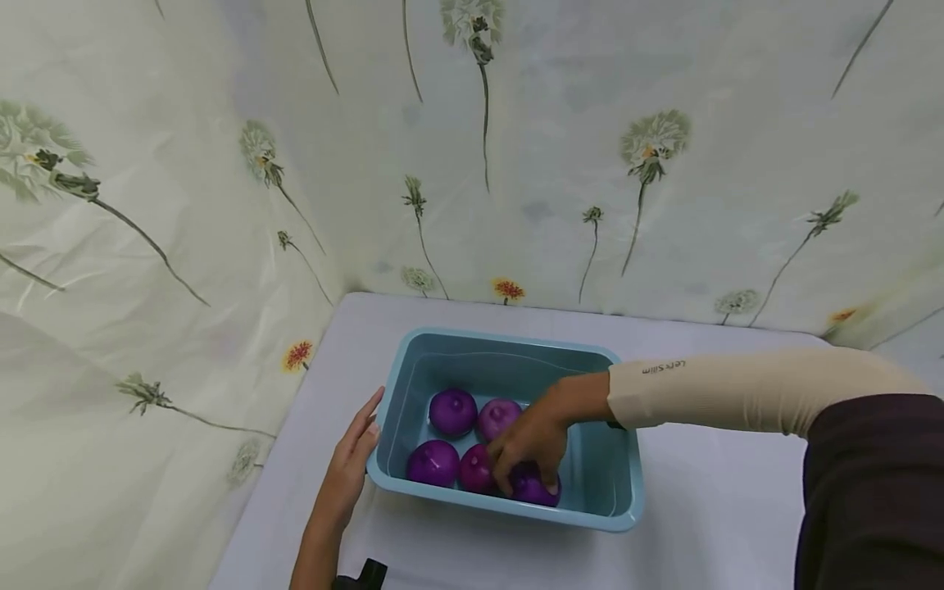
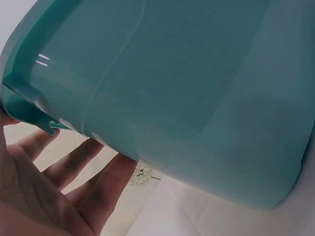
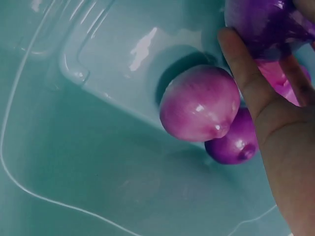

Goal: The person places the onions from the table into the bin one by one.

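Note:
A teal plastic tub [image 1: 619,500] stands on the white table and holds several purple onions. My right hand [image 1: 527,475] reaches into it from the right, fingers curled round the front-right onion [image 1: 537,490]. In the right wrist view my thumb [image 3: 246,78] lies along that onion [image 3: 266,24], with two more onions [image 3: 199,103] below it on the tub floor. My left hand [image 1: 354,459] rests flat against the tub's left outer wall [image 2: 197,98], fingers [image 2: 106,184] straight under the rim.
A floral curtain [image 1: 221,205] closes in the table at the back and left. White tabletop [image 1: 723,508] lies bare to the right of the tub. A small black object [image 1: 369,572] shows at the bottom edge by my left forearm.

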Available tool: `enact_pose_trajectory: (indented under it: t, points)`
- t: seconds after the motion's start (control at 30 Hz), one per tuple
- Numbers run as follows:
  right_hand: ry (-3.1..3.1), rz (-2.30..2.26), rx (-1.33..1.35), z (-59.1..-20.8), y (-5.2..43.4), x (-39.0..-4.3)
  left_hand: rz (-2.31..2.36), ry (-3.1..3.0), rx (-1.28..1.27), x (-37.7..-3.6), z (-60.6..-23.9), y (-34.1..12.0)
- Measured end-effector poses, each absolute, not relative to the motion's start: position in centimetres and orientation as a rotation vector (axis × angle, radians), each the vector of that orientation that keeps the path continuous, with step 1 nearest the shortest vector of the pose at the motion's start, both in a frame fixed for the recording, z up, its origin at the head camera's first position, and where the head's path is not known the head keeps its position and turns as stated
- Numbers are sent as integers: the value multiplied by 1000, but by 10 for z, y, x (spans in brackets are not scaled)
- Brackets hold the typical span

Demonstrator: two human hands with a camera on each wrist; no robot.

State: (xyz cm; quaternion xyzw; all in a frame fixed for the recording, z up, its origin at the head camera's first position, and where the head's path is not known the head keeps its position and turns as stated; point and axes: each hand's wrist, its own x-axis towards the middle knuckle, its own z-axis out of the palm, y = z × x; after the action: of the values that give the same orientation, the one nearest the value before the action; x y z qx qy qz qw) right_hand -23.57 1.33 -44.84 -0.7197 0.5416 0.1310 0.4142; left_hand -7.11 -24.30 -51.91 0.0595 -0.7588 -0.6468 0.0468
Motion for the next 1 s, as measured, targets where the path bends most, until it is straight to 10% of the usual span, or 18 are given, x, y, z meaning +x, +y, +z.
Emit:
enact_pose_trajectory:
  t: [1.0]
  points:
    - [1299, 601, -1981, -463, 10, -225, -1974, -2283, 118, -73, -521, -247]
